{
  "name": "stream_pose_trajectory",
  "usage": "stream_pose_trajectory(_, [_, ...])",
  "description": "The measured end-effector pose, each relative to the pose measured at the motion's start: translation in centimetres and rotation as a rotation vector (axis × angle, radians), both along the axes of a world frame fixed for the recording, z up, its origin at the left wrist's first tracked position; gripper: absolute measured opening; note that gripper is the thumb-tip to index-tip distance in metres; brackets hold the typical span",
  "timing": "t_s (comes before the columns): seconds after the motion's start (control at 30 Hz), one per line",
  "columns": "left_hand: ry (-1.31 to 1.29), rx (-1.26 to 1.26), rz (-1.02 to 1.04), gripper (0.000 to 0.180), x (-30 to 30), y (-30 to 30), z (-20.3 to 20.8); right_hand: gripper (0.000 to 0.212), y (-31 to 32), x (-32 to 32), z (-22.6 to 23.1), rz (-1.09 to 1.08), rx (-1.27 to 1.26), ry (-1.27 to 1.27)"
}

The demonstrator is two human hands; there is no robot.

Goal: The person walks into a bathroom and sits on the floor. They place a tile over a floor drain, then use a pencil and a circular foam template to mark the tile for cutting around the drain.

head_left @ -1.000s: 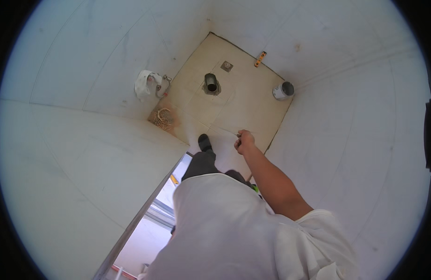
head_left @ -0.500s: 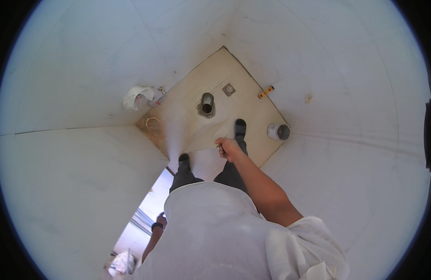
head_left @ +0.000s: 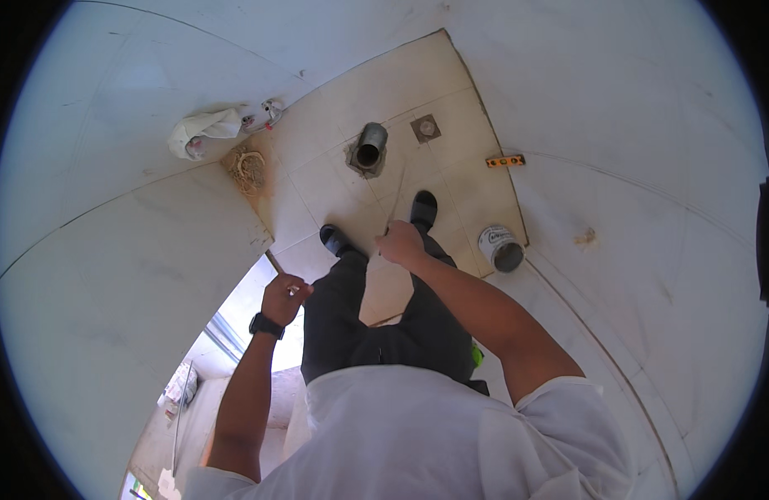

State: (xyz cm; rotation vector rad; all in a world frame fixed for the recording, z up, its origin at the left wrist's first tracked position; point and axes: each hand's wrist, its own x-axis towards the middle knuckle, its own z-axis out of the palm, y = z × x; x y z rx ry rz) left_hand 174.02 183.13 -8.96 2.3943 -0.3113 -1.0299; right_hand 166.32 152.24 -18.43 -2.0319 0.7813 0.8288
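Observation:
My right hand (head_left: 401,243) is closed around one end of a thin, slightly blurred rod (head_left: 396,196), which points away from me over the tiled floor (head_left: 318,187). Its far end lies near the short grey pipe (head_left: 374,137) that stands up from the floor. On the left, my left hand (head_left: 284,298) is raised beside my thigh, above the doorway, with a dark watch (head_left: 268,325) on the wrist. Its fingers are curled into a pinch. A small pale spot (head_left: 294,290) shows between them, and I cannot tell what it is.
A square drain (head_left: 426,127) lies right of the pipe. An orange spirit level (head_left: 506,161) and an open tin bucket (head_left: 503,250) are by the right wall. Fibrous debris (head_left: 249,171) fills the left corner, near a white covering (head_left: 205,133) and a tap (head_left: 273,110).
My left hand has come up and forward from beside my body, into fuller view. My right hand still grips the rod, which now shows more clearly. The whole view has shifted and turned.

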Motion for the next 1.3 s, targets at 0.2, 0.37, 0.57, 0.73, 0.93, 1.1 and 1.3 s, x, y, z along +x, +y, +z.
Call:
stream_pose_trajectory(0.2, [0.029,0.343,-0.163,0.067,6.8,-1.2,-23.5,0.032,-1.5,7.3,-10.9,0.383,-0.065,-0.183])
stream_pose_trajectory(0.37, [0.036,0.416,0.051,0.04,13.9,0.7,-42.6,0.032,-2.1,12.4,-22.2,0.563,0.206,-0.287])
stream_pose_trajectory(0.57, [-0.049,0.356,0.145,0.05,22.1,5.1,-52.1,0.031,-1.0,19.1,-32.7,0.393,0.623,-0.183])
stream_pose_trajectory(0.73, [0.403,0.174,0.722,0.047,23.0,9.5,-52.6,0.026,2.2,21.0,-39.0,0.272,0.813,-0.174])
stream_pose_trajectory(0.93, [0.394,-0.178,0.955,0.037,17.0,12.5,-55.4,0.027,6.3,17.2,-43.1,0.195,0.841,-0.204])
stream_pose_trajectory(1.1, [0.283,-0.238,1.048,0.038,15.8,15.4,-61.6,0.03,9.1,12.1,-49.4,0.085,0.859,-0.178])
stream_pose_trajectory(1.3, [0.152,-0.213,1.061,0.037,12.2,15.9,-67.5,0.031,12.7,5.2,-54.1,-0.032,0.674,-0.016])
